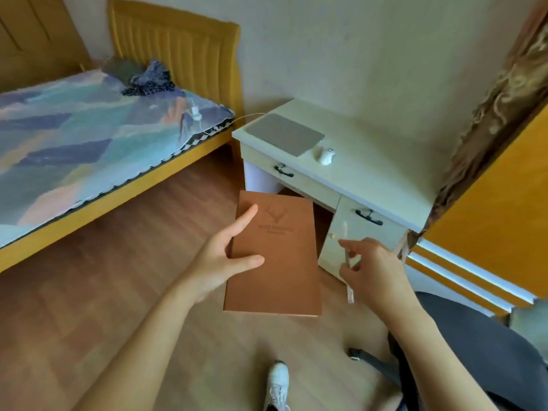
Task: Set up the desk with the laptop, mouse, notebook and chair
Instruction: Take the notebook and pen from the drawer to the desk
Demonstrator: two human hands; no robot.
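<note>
My left hand grips the left edge of a brown notebook with a deer emblem, held flat in the air above the floor in front of the desk. My right hand pinches a pale pen just right of the notebook. On the white desk a closed grey laptop lies at the left end, with a white mouse beside its right corner. The dark seat of a chair is at my lower right.
A bed with a patterned cover and yellow frame stands at the left, a white cable running from it to the laptop. A yellow cabinet stands right of the desk. The desk has drawers with black handles. My white shoe is on the wooden floor.
</note>
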